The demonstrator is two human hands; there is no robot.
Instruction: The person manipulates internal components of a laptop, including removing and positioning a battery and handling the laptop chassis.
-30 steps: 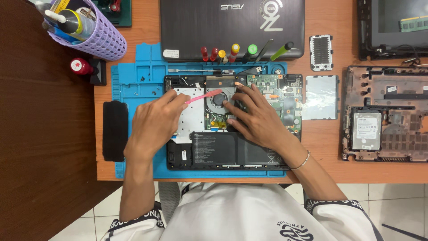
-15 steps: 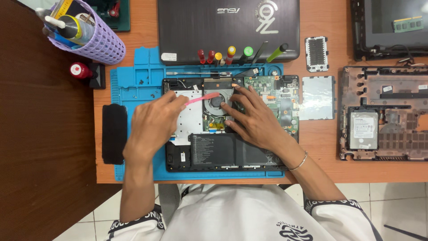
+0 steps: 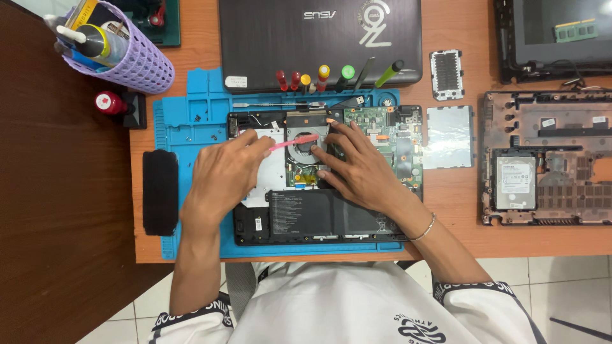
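An opened laptop base (image 3: 331, 220) lies on a blue work mat (image 3: 191, 121), with its green circuit board (image 3: 389, 130), round cooling fan (image 3: 305, 145) and black battery showing. My left hand (image 3: 223, 175) grips a thin pink tool (image 3: 294, 141) whose tip reaches over the fan. Beside the fan, my right hand (image 3: 360, 169) rests on the board with spread fingers pressing down. A thin bracelet circles the right wrist.
Screwdrivers with coloured handles (image 3: 312, 79) line the mat's far edge before a closed dark laptop (image 3: 319, 32). A purple tool basket (image 3: 137, 60) stands far left, a black pad (image 3: 159, 191) left. Another stripped laptop chassis (image 3: 548, 159) with a drive lies right, near two cover plates (image 3: 449, 137).
Both hands stay over the fan area; the pink tool's tip shifts only slightly. The view has drifted a little.
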